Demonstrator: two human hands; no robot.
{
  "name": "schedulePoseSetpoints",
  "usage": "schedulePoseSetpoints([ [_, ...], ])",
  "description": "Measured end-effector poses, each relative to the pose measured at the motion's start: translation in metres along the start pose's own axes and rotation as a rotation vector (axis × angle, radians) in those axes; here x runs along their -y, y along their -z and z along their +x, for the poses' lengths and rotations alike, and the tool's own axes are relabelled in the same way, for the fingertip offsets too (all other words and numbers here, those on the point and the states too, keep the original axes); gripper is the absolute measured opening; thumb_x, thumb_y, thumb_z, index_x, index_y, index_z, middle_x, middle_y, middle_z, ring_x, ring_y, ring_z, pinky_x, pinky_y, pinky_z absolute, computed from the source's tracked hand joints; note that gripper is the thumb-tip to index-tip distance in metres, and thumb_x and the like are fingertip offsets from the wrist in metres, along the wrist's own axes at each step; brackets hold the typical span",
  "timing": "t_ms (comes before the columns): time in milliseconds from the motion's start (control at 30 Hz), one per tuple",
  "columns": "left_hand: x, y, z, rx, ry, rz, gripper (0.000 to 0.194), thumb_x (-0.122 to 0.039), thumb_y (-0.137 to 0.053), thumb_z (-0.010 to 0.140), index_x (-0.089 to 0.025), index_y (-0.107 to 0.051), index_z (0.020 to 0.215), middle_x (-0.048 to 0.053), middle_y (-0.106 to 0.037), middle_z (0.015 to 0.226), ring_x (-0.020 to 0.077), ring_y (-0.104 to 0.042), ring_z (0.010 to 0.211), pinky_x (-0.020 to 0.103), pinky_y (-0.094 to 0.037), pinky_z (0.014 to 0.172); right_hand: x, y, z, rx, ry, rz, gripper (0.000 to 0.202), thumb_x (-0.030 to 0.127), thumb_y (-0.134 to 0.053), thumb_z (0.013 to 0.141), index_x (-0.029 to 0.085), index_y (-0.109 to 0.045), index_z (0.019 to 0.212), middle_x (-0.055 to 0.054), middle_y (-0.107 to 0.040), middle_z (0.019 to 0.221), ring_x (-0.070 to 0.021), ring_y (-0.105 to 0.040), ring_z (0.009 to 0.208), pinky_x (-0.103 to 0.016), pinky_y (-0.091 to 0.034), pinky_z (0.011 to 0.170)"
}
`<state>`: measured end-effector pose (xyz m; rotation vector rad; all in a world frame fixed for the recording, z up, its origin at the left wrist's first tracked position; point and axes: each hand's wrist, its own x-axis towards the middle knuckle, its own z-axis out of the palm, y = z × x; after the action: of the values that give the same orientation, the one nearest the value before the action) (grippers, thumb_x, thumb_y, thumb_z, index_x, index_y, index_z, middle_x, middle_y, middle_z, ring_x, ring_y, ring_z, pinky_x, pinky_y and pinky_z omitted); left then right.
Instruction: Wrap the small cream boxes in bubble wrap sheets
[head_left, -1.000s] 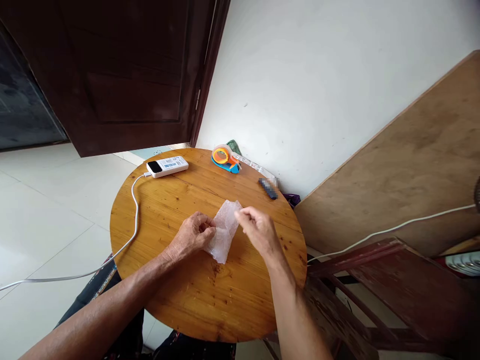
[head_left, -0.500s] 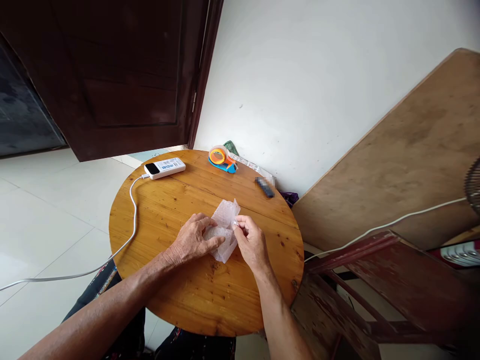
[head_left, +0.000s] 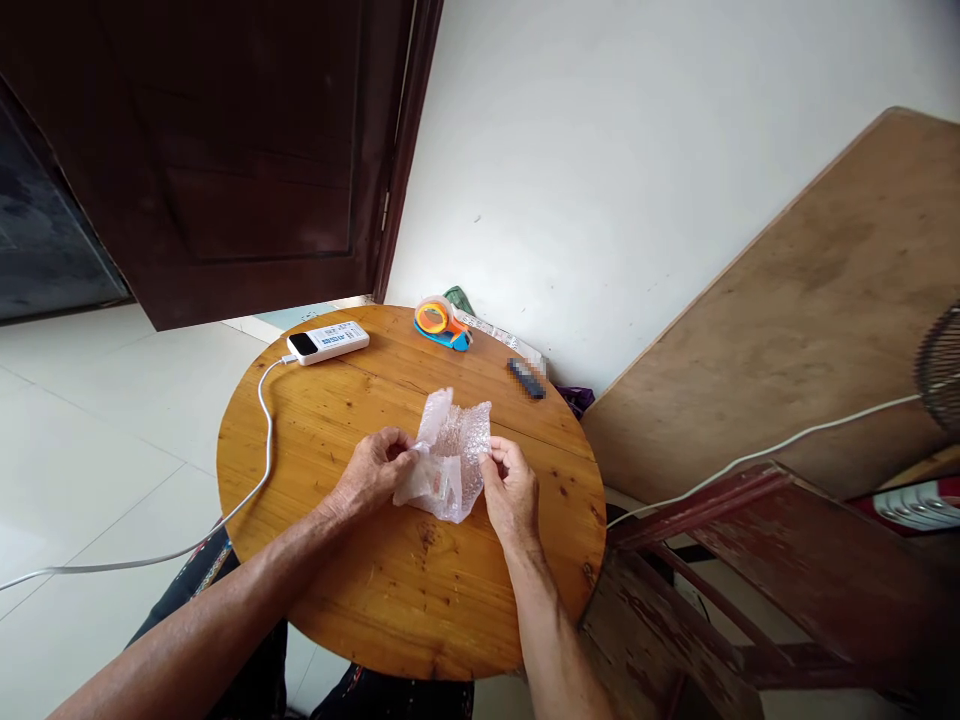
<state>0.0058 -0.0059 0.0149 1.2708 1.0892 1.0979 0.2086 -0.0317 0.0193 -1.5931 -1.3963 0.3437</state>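
The left hand [head_left: 373,468] and the right hand [head_left: 514,495] hold a sheet of clear bubble wrap [head_left: 466,440] between them, just above or on the round wooden worktop [head_left: 300,430]; whether its lower part touches the wood cannot be told. The left fingers [head_left: 403,452] pinch its left side between thumb and forefinger. The right fingers [head_left: 495,462] are closed on its right edge in a similar pinch. The sheet spans the gap between them, partly spread, with one narrow flap standing up beyond the left fingers and a folded, crumpled portion on their near side.

Beyond the left fingers and to their left lies a white device [head_left: 330,342] with a black screen, a white cable [head_left: 270,430] running from its end over the worktop's left edge. Straight beyond both sets of fingers, near the far edge, stands an orange and blue tape dispenser [head_left: 442,322], with a green item [head_left: 458,299] just behind it. A printed white strip [head_left: 499,335] stretches from there toward the right. Beyond the right fingers and slightly to their right lies a dark elongated object [head_left: 527,379], partly blurred out. Farther right, past the worktop's edge, a purple item [head_left: 577,400] shows beside the wall [head_left: 600,180].
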Motion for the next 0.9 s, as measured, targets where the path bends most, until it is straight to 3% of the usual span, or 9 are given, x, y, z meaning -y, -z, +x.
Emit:
schedulePoseSetpoints([
  [200,0.0,0.012,0.011,-0.209,0.025,-0.01,0.019,-0.029,-0.057,0.062,-0.016,-0.062,0.075,0.0,-0.063,0.066,0.0141,-0.057,0.061,0.025,-0.046,0.059,-0.007,0.003,0.003,-0.032,-0.018,-0.237,0.027,0.032,-0.05,0.085,0.021,-0.064,0.106,-0.003,-0.074,0.082,-0.0214,-0.065,0.073,-0.031,-0.045,0.069],
  [300,-0.002,0.019,0.012,-0.366,-0.033,0.074,0.034,-0.03,-0.056,0.067,-0.014,-0.063,0.096,0.007,-0.068,0.088,0.0199,-0.064,0.079,0.032,-0.052,0.073,-0.012,0.004,0.005,-0.023,-0.027,-0.38,0.033,0.026,-0.052,0.082,0.023,-0.063,0.112,-0.003,-0.073,0.087,-0.0209,-0.064,0.075,-0.031,-0.044,0.07],
  [367,-0.005,0.02,0.008,-0.428,-0.146,0.166,0.045,-0.036,-0.057,0.074,-0.013,-0.059,0.112,0.012,-0.068,0.104,0.0242,-0.065,0.093,0.038,-0.052,0.081,-0.013,0.007,0.006,-0.067,0.012,-0.394,0.034,0.026,-0.054,0.079,0.021,-0.063,0.112,-0.006,-0.072,0.095,-0.0214,-0.064,0.079,-0.033,-0.046,0.074],
  [467,-0.01,0.016,-0.002,-0.295,-0.459,0.404,0.051,-0.044,-0.057,0.082,-0.016,-0.054,0.124,0.015,-0.061,0.125,0.0288,-0.056,0.118,0.045,-0.045,0.099,-0.002,0.013,0.005,-0.145,0.105,-0.232,0.032,0.037,-0.052,0.085,0.017,-0.065,0.106,-0.011,-0.07,0.098,-0.0236,-0.064,0.087,-0.037,-0.049,0.082],
  [567,-0.01,0.01,-0.009,-0.034,-0.634,0.67,0.054,-0.047,-0.055,0.087,-0.017,-0.051,0.132,0.015,-0.058,0.134,0.0307,-0.047,0.13,0.047,-0.036,0.108,0.016,0.017,0.001,-0.012,0.202,-0.072,0.036,0.042,-0.047,0.092,0.018,-0.064,0.112,-0.012,-0.07,0.108,-0.0246,-0.064,0.101,-0.038,-0.049,0.09],
  [633,-0.01,0.008,-0.009,0.02,-0.586,0.793,0.055,-0.05,-0.051,0.09,-0.016,-0.05,0.134,0.016,-0.059,0.135,0.0312,-0.05,0.128,0.047,-0.036,0.106,0.026,0.017,-0.002,0.109,0.22,-0.072,0.04,0.043,-0.053,0.089,0.019,-0.062,0.121,-0.012,-0.07,0.114,-0.0257,-0.064,0.105,-0.04,-0.048,0.093],
  [733,-0.011,0.013,-0.006,-0.041,-0.401,0.866,0.05,-0.051,-0.042,0.095,-0.017,-0.056,0.127,0.014,-0.066,0.124,0.0303,-0.06,0.116,0.045,-0.038,0.101,0.033,0.019,-0.005,0.213,0.125,-0.136,0.041,0.037,-0.062,0.082,0.019,-0.064,0.12,-0.009,-0.074,0.102,-0.0251,-0.068,0.093,-0.038,-0.052,0.086],
  [800,-0.015,0.018,-0.005,-0.067,-0.29,0.828,0.049,-0.052,-0.038,0.096,-0.016,-0.061,0.121,0.012,-0.073,0.105,0.028,-0.066,0.101,0.042,-0.041,0.095,0.036,0.026,-0.009,0.29,0.098,-0.09,0.031,0.031,-0.06,0.084,0.021,-0.068,0.112,-0.006,-0.075,0.095,-0.0217,-0.068,0.086,-0.034,-0.053,0.081],
  [900,-0.024,0.026,-0.005,-0.026,-0.204,0.63,0.053,-0.056,-0.035,0.096,-0.016,-0.067,0.109,0.005,-0.072,0.075,0.0229,-0.067,0.076,0.033,-0.045,0.077,0.043,0.047,-0.021,0.523,0.223,0.063,0.02,0.027,-0.056,0.089,0.023,-0.072,0.101,-0.003,-0.074,0.096,-0.0187,-0.068,0.09,-0.032,-0.053,0.084],
])
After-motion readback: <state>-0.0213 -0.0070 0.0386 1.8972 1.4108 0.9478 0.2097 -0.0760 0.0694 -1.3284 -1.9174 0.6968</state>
